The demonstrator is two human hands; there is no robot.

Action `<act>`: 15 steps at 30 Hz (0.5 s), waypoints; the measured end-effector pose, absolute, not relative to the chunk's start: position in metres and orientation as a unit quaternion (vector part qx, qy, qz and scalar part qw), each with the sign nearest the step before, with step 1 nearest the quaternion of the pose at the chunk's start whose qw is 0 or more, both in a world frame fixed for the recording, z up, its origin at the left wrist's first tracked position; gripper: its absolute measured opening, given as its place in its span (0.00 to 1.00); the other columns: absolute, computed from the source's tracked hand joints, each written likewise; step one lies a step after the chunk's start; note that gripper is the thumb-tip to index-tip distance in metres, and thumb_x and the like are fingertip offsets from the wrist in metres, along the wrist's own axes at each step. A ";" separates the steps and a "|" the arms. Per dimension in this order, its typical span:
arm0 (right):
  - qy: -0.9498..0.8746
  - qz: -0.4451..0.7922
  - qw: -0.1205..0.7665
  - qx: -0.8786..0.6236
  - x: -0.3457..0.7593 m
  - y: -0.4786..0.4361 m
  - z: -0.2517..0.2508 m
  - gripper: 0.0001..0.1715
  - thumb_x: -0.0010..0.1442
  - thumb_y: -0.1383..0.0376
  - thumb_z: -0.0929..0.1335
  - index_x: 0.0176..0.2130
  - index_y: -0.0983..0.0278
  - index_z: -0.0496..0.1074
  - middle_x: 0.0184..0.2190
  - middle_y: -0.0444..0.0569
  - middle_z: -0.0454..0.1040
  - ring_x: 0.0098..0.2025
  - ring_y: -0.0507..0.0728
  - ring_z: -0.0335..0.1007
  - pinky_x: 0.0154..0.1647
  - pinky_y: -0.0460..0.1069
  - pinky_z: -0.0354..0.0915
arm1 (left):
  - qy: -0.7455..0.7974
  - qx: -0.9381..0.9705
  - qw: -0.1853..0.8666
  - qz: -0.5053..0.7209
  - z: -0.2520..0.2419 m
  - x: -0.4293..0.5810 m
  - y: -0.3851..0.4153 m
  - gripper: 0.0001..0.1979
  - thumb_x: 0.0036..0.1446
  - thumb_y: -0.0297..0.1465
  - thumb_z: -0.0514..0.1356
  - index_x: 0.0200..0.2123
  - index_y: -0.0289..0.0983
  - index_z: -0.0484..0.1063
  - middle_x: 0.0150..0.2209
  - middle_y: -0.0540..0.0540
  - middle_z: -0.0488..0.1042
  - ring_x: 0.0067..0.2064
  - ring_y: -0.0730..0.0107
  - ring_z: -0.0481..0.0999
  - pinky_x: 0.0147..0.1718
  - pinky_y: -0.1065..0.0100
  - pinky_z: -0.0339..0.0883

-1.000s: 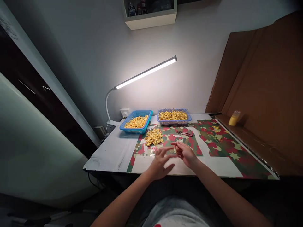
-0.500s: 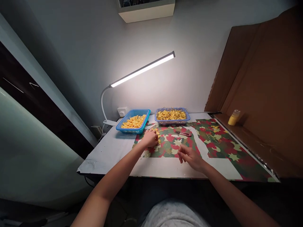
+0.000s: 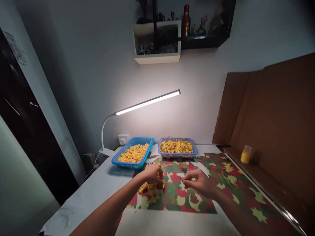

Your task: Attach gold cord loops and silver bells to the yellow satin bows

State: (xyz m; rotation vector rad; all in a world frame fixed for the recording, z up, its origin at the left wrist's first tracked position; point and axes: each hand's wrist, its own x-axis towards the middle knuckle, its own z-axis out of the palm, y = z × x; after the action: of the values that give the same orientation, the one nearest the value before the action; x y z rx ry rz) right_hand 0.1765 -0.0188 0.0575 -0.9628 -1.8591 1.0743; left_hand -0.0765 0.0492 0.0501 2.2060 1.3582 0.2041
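My left hand (image 3: pixel 153 173) reaches down with curled fingers onto a loose pile of small yellow pieces (image 3: pixel 150 193) on the camouflage-patterned mat (image 3: pixel 177 190). Whether a piece is between its fingertips is hidden. To the right, my right hand (image 3: pixel 199 184) hovers over the mat, thumb and forefinger together in a pinch. Anything in that pinch is too small to make out. Just behind it lies a pair of thread snips (image 3: pixel 185 170), mostly covered by the hand.
A blue basket (image 3: pixel 116 160) of flat yellow pieces and a purple basket (image 3: pixel 195 151) of yellow pieces with thin strands stand at the back. A lamp (image 3: pixel 147 102) arches above. Yellow scraps (image 3: pixel 227 166), a yellow-filled jar (image 3: pixel 246 154) and a cardboard sheet (image 3: pixel 275 114) are right.
The view has tilted up, showing the wall shelf and lowering the table in frame. My right hand has moved forward over the mat and now covers most of the snips. My left hand stays at the pile.
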 end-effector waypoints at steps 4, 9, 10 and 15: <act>-0.722 0.432 0.419 -0.341 0.167 0.012 0.076 0.18 0.56 0.53 0.71 0.29 0.65 0.79 0.23 0.50 0.78 0.26 0.55 0.72 0.32 0.51 0.68 | 0.453 0.759 0.399 0.242 0.072 -0.081 0.065 0.19 0.41 0.42 0.73 0.25 0.34 0.72 0.27 0.50 0.74 0.32 0.68 0.75 0.35 0.66 0.68; -0.642 0.482 0.538 -0.259 0.147 0.054 0.096 0.22 0.53 0.50 0.74 0.38 0.66 0.78 0.21 0.48 0.77 0.23 0.53 0.70 0.28 0.48 0.66 | 0.365 0.601 0.506 0.500 0.115 -0.065 0.088 0.28 0.36 0.51 0.72 0.28 0.36 0.66 0.24 0.55 0.70 0.25 0.80 0.67 0.26 0.75 0.60; -0.637 0.481 0.550 -0.247 0.143 0.060 0.100 0.22 0.53 0.51 0.74 0.39 0.66 0.77 0.22 0.48 0.77 0.23 0.52 0.71 0.28 0.48 0.66 | 0.346 0.568 0.520 0.535 0.123 -0.060 0.091 0.28 0.36 0.50 0.73 0.28 0.36 0.65 0.26 0.54 0.71 0.25 0.81 0.67 0.26 0.77 0.59; -0.611 0.458 0.612 -0.205 0.121 0.080 0.111 0.20 0.54 0.52 0.74 0.28 0.66 0.73 0.21 0.47 0.75 0.23 0.52 0.70 0.27 0.46 0.66 | 0.272 0.454 0.569 0.629 0.140 -0.034 0.101 0.28 0.30 0.46 0.76 0.27 0.35 0.67 0.28 0.49 0.77 0.24 0.82 0.68 0.24 0.79 0.60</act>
State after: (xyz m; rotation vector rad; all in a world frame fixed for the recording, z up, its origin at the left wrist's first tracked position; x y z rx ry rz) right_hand 0.1212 0.0801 0.1114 -0.4737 -1.4086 1.0574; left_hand -0.0337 0.1008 0.1396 1.0672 0.6382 1.4776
